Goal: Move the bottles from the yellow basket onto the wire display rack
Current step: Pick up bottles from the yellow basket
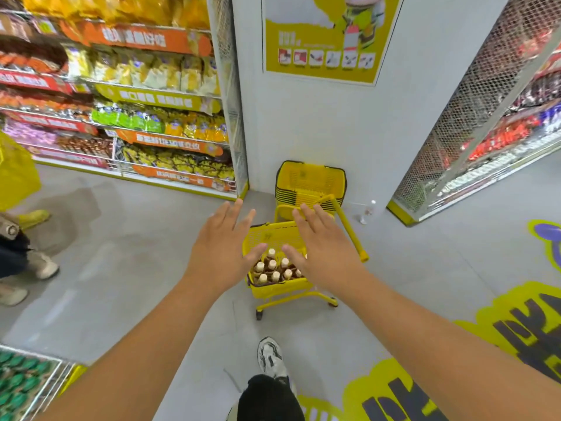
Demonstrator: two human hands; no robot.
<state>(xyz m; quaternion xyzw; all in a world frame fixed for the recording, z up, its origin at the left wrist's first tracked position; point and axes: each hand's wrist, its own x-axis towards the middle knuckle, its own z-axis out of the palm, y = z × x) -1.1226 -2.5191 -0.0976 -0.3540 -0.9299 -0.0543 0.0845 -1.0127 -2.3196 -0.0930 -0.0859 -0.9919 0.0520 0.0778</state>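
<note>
Both arms reach out over the yellow basket (273, 290) on its little wheeled trolley. The left hand (220, 247) and right hand (321, 250) are spread flat, fingers straight, holding nothing. The brown bottles (274, 270) with pale caps stand upright just below and between the palms, packed close. Best to come down on the necks of two outer bottles and lift straight up. The wire display rack may be the mesh shelving off to the right, though I can't be sure.

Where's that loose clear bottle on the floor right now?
The clear bottle stands on the floor right of centre, by the white wall, between the stacked yellow baskets and the mesh-sided shelf.
</note>
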